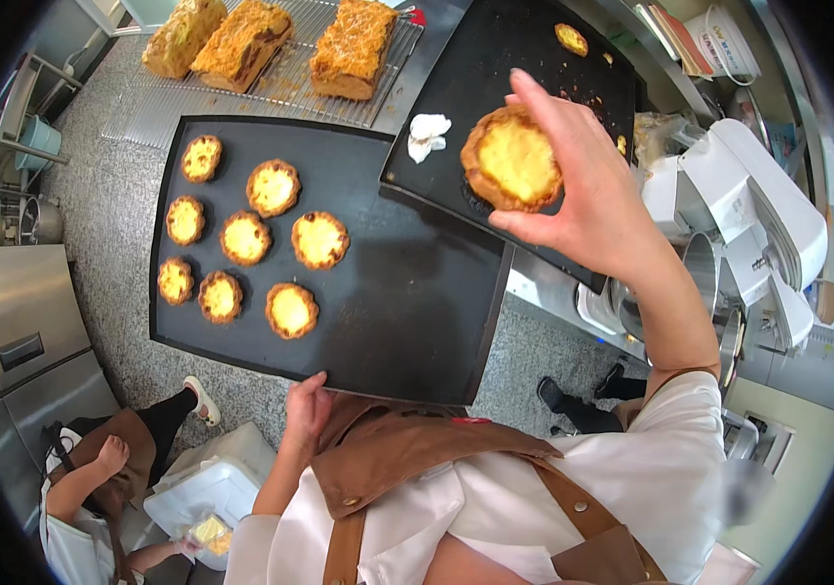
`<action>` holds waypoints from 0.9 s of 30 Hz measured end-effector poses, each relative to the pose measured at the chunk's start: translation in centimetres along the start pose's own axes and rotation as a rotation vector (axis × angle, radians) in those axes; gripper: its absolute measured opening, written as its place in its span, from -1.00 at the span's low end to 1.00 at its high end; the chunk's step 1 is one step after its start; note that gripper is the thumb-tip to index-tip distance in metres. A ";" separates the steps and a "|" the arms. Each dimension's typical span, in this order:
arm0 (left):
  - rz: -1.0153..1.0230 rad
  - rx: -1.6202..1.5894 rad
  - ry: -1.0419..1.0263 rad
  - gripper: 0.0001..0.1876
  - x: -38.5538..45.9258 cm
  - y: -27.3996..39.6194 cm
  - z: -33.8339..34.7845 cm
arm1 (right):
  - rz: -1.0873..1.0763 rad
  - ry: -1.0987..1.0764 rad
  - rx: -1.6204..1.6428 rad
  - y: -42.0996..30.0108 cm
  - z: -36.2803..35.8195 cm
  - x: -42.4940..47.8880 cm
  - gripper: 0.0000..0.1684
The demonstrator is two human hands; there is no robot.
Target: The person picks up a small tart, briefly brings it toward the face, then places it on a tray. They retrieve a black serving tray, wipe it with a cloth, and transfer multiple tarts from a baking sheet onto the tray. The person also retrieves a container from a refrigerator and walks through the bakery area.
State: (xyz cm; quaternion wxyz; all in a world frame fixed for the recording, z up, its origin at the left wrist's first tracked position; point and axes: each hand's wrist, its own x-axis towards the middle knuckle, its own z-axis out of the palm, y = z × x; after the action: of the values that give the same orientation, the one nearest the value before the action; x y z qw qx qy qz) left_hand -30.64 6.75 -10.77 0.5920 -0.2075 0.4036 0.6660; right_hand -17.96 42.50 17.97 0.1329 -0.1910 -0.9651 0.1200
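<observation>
In my right hand [585, 175] is a baked egg tart [512, 159], gripped by its crust between thumb and fingers over a black baking tray [453, 172]. My left hand [308, 409] grasps the near edge of a second black baking tray [402, 322], which tilts in the fisheye view. Several egg tarts, such as one near the tray's middle [320, 240], stand on its left half. On the upper right tray lie a crumpled white tissue or cloth [428, 137], a small tart piece [571, 39] and scattered crumbs.
Loaves with a browned topping [353, 47] rest on a wire cooling rack [278, 91] beyond the tray. White mixers [760, 205] and metal bowls stand at right. A co-worker's arm [88, 475] is at lower left, beside a white plastic bin [205, 497]. Another person's feet [552, 395] show below right.
</observation>
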 end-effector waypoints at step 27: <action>0.004 -0.026 -0.035 -0.62 0.1 0.0 0.4 | 0.146 -0.231 0.094 -6.2 16.9 -6.0 0.11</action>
State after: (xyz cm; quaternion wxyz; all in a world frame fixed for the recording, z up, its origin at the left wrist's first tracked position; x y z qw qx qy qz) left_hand -30.59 7.07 -10.61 0.5950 -0.2025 0.3849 0.6759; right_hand -19.81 31.47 2.60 0.0207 -0.2391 -0.9509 0.1954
